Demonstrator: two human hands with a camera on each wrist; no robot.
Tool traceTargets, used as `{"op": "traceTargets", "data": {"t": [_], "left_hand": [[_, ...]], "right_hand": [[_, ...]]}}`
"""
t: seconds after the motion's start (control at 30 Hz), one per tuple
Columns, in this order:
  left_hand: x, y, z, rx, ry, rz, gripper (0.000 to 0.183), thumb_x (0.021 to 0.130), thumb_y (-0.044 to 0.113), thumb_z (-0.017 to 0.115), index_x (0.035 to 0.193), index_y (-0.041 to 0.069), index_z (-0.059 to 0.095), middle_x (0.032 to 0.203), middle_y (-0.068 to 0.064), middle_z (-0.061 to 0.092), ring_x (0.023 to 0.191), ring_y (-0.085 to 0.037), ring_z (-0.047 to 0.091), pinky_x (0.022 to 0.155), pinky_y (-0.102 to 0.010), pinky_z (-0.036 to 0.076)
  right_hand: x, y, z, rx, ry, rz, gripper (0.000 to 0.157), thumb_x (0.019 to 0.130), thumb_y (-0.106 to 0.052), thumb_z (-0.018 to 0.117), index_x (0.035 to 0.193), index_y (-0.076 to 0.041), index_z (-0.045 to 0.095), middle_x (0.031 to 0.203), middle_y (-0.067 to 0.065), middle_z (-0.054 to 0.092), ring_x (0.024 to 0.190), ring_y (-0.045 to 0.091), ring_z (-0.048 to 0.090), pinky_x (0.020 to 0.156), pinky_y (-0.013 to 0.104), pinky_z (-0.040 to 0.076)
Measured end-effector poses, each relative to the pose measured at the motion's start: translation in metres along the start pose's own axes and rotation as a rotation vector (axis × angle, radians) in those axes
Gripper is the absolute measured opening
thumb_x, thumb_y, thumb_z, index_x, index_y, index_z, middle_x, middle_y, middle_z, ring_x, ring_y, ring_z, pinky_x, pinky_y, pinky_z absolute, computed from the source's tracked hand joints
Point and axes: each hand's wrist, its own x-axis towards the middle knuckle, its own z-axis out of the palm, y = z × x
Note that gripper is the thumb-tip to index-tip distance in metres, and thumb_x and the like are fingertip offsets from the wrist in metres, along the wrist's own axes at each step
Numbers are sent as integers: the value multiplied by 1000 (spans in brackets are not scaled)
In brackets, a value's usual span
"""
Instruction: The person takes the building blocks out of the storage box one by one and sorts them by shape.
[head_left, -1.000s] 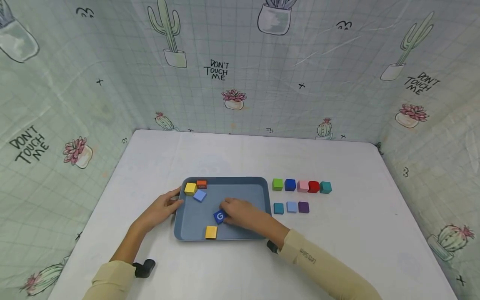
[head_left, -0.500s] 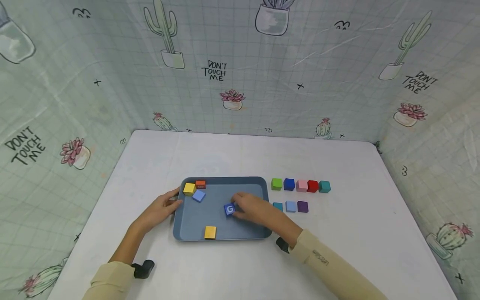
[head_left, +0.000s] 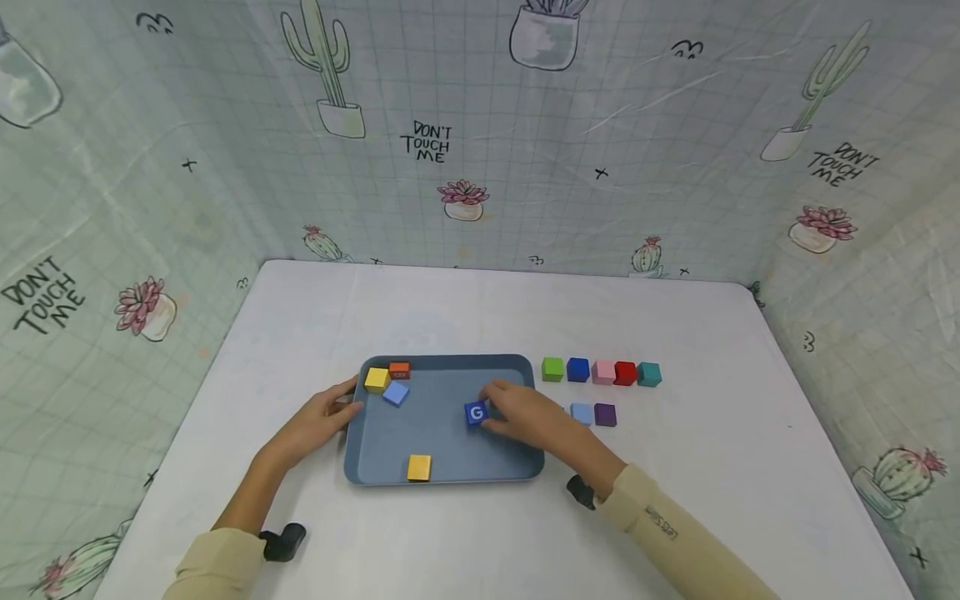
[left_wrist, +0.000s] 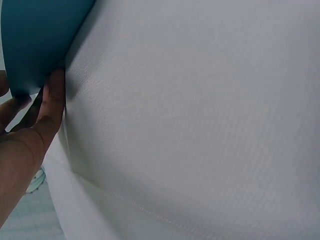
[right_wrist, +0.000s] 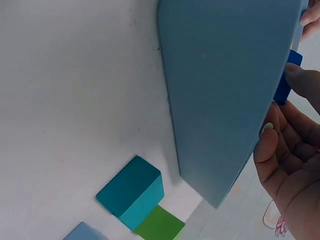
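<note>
In the head view a blue-grey tray (head_left: 442, 450) lies on the white table. My left hand (head_left: 324, 417) holds its left side; the left wrist view has those fingers (left_wrist: 52, 95) against the tray wall (left_wrist: 40, 45). Over the tray's right half, my right hand (head_left: 525, 414) pinches a dark blue cube (head_left: 476, 413) marked with a white G. Thumb and fingers grip that cube (right_wrist: 283, 87) in the right wrist view as well. Also in the tray are a yellow cube (head_left: 377, 380), an orange cube (head_left: 400, 370), a light blue cube (head_left: 396, 393) and a yellow-orange cube (head_left: 419, 467).
Right of the tray stands a back row: green (head_left: 552, 369), blue (head_left: 578, 369), pink (head_left: 603, 372), red (head_left: 625, 372) and teal cubes (head_left: 649, 374). Nearer are light blue (head_left: 581, 413) and purple cubes (head_left: 605, 414). Another teal cube (right_wrist: 135, 190) is mostly hidden behind my right hand in the head view.
My right hand has carried the dark blue G cube rightward and slightly back across the tray. My left hand stays at the tray's left side.
</note>
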Motion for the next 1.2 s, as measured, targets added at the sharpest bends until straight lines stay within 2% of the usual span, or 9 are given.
{"op": "traceTargets", "data": {"t": [0.4,0.7,0.93,1.2], "left_hand": [[3,-3,-1,-18,1,23,64,97,30,52,149,5,25,142,-26,36,120,-42,46,92,-49,45],[3,-5,1,-35,1,20,63,97,27,52,149,5,25,143,-25,35,119,-40,47,91,-46,46],[3,-7,3,-22,10,18,63,97,28,52,149,5,24,144,-25,34,120,-41,46,92,-47,45],[2,-7,7,3,14,23,64,97,29,51,149,3,24,143,-27,34,121,-43,45,93,-49,44]], "right_hand": [[-10,13,-9,35,44,57,38,84,-24,72,116,-8,60,102,2,61,83,10,58,73,21,52],[-27,32,-19,136,99,154,40,82,-19,74,116,-5,59,97,4,60,87,16,58,71,22,52],[-42,50,-22,130,125,216,41,81,-20,75,116,-6,60,94,1,59,83,15,56,67,20,51],[-63,70,-22,178,133,279,42,82,-18,73,119,-5,59,95,2,59,85,17,55,68,23,52]]}}
